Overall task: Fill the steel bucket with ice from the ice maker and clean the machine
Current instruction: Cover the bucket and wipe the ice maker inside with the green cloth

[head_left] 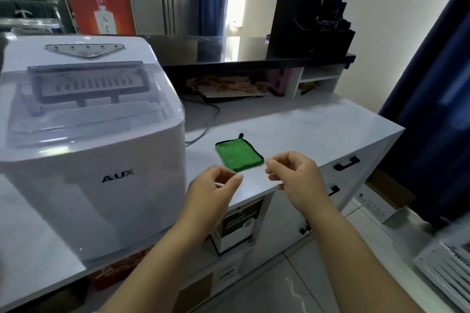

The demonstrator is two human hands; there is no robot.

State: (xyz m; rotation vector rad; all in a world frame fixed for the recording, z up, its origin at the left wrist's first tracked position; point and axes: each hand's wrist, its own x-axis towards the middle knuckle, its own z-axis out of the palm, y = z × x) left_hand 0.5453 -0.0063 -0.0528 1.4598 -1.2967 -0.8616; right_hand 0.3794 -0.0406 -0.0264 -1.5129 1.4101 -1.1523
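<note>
Ice maker (pixel 86 134), white AUX unit, lid closed, sits at counter (pixel 318 122) left. Green cloth (pixel 239 154) lies flat beside it. Left hand (pixel 211 193) and right hand (pixel 296 175) hover near cloth, fingers loosely curled, holding nothing.

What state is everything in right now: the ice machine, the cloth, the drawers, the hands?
Ice maker: lid closed.
Green cloth: folded, lying flat on the counter.
Drawers: closed.
Left hand: fingers loosely curled, holding nothing.
Right hand: fingers loosely curled, holding nothing.

Ice maker (pixel 89 134) cropped at left.
</note>
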